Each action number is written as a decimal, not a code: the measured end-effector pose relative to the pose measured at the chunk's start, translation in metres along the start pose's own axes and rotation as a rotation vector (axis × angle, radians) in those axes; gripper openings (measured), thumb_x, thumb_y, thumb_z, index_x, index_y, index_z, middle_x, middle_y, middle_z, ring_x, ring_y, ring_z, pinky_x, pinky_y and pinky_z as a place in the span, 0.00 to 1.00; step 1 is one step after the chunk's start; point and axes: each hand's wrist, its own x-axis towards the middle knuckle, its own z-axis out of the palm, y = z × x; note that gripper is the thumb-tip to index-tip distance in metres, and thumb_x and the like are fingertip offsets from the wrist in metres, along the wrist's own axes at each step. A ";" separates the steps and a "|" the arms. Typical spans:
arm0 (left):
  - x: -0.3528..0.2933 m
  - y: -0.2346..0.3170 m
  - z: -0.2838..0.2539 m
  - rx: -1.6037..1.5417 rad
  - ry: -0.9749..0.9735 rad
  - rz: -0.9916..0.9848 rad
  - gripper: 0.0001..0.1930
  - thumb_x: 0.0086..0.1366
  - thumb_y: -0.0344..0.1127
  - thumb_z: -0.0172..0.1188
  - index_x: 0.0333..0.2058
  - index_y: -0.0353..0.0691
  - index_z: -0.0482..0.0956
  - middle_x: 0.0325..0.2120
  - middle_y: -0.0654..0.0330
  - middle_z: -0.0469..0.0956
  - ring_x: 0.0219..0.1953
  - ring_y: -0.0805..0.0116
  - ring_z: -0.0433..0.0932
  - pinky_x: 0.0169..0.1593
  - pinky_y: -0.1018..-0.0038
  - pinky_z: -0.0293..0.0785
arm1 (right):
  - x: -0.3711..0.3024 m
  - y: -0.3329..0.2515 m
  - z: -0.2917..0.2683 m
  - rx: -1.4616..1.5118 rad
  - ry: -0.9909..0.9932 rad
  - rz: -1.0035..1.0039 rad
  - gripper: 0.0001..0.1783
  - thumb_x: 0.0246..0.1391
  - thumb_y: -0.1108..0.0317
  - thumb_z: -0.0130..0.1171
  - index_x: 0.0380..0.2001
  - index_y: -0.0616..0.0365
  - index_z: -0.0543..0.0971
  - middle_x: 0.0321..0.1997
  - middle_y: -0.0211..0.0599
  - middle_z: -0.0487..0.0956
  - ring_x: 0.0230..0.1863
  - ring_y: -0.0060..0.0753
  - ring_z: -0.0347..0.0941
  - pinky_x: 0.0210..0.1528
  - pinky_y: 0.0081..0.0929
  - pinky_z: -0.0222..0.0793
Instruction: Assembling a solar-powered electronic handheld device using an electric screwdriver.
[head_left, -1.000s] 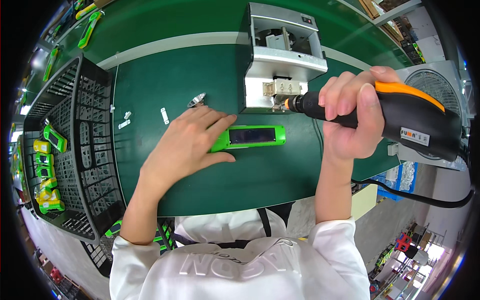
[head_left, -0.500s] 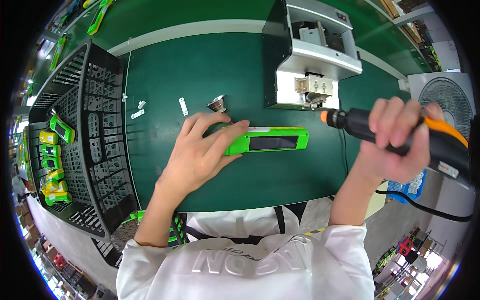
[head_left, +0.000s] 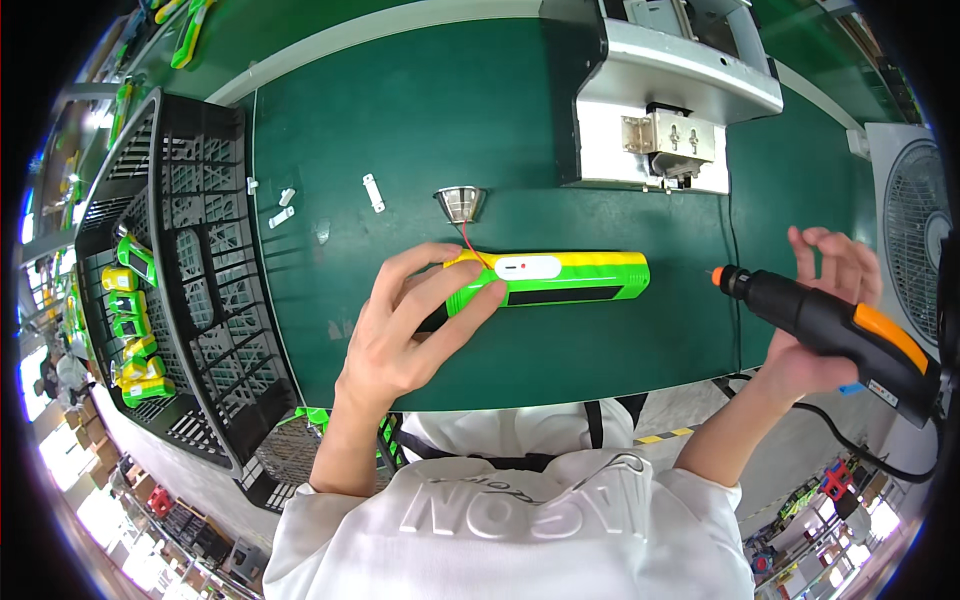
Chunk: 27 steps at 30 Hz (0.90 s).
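Note:
My left hand (head_left: 400, 325) is closed around the left end of a green and yellow flashlight body (head_left: 575, 275), which lies on the green table. Its white switch panel faces up, and a dark panel runs along the near side. From its gripped end a red wire leads to a small silver reflector cup (head_left: 461, 203) standing just beyond. At the right, a black and orange power screwdriver (head_left: 815, 325) lies across my right hand (head_left: 795, 360). The right fingers are stretched out and apart, not wrapped round the tool. Its orange tip points left, apart from the flashlight.
A black plastic crate (head_left: 205, 290) at the left holds several green and yellow flashlights (head_left: 130, 325). Small white strips (head_left: 373, 193) lie on the table. A metal machine (head_left: 650, 140) stands at the back right, beside a grey fan (head_left: 915, 215).
My right fingers have opened from around the screwdriver, which now sits lower. The flashlight has rolled so its switch panel faces up. The view has shifted, and the reflector cup stands differently.

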 end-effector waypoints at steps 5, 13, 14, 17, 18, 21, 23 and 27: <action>-0.003 0.000 -0.003 0.022 0.060 0.074 0.20 0.39 0.18 0.68 0.35 0.40 0.84 0.42 0.59 0.75 0.43 0.51 0.77 0.37 0.68 0.85 | -0.048 -0.005 -0.009 -0.534 0.008 0.175 0.36 0.51 0.47 0.64 0.49 0.69 0.69 0.44 0.45 0.76 0.42 0.37 0.75 0.45 0.35 0.72; 0.017 0.010 -0.013 0.012 0.004 0.207 0.15 0.43 0.20 0.67 0.33 0.39 0.83 0.40 0.60 0.77 0.44 0.49 0.79 0.36 0.69 0.85 | -0.046 -0.053 0.013 -0.405 -0.452 0.467 0.07 0.56 0.71 0.59 0.33 0.67 0.79 0.29 0.39 0.79 0.28 0.29 0.76 0.29 0.22 0.69; 0.023 0.009 -0.012 -0.020 -0.003 0.270 0.14 0.44 0.20 0.66 0.33 0.39 0.83 0.41 0.60 0.77 0.44 0.49 0.79 0.35 0.70 0.85 | -0.039 -0.051 0.031 -0.380 -0.468 0.396 0.08 0.56 0.72 0.59 0.35 0.67 0.78 0.30 0.41 0.79 0.29 0.33 0.77 0.31 0.24 0.70; 0.028 0.011 -0.014 -0.077 0.006 0.350 0.13 0.46 0.21 0.66 0.34 0.40 0.83 0.41 0.60 0.77 0.44 0.49 0.80 0.32 0.71 0.84 | -0.031 -0.029 0.072 -0.190 -0.636 0.236 0.12 0.59 0.69 0.55 0.41 0.68 0.77 0.34 0.45 0.78 0.34 0.45 0.76 0.37 0.31 0.71; 0.034 0.014 -0.014 -0.128 0.023 0.371 0.13 0.46 0.21 0.66 0.34 0.40 0.83 0.41 0.60 0.78 0.44 0.50 0.81 0.31 0.72 0.83 | -0.029 -0.021 0.076 -0.099 -0.734 0.235 0.14 0.61 0.67 0.54 0.43 0.68 0.77 0.35 0.46 0.78 0.36 0.48 0.76 0.40 0.32 0.71; 0.039 0.007 -0.002 -0.170 0.056 0.414 0.14 0.48 0.21 0.66 0.35 0.39 0.83 0.44 0.58 0.78 0.44 0.51 0.81 0.30 0.73 0.82 | -0.034 -0.002 0.076 0.391 -0.976 0.725 0.21 0.68 0.59 0.43 0.49 0.67 0.72 0.37 0.45 0.78 0.38 0.37 0.78 0.42 0.29 0.72; 0.043 0.008 -0.002 -0.175 0.076 0.433 0.14 0.48 0.20 0.65 0.36 0.38 0.82 0.45 0.56 0.77 0.44 0.52 0.81 0.32 0.73 0.82 | -0.053 0.002 0.086 0.655 -0.895 0.888 0.22 0.68 0.58 0.42 0.52 0.66 0.70 0.38 0.44 0.78 0.38 0.33 0.78 0.42 0.28 0.73; 0.046 0.027 -0.001 -0.435 0.086 -0.136 0.16 0.51 0.22 0.66 0.41 0.31 0.80 0.43 0.50 0.78 0.45 0.54 0.80 0.42 0.69 0.82 | -0.061 0.002 0.099 0.681 -0.667 0.837 0.26 0.68 0.58 0.42 0.62 0.64 0.60 0.46 0.42 0.74 0.40 0.31 0.77 0.42 0.28 0.76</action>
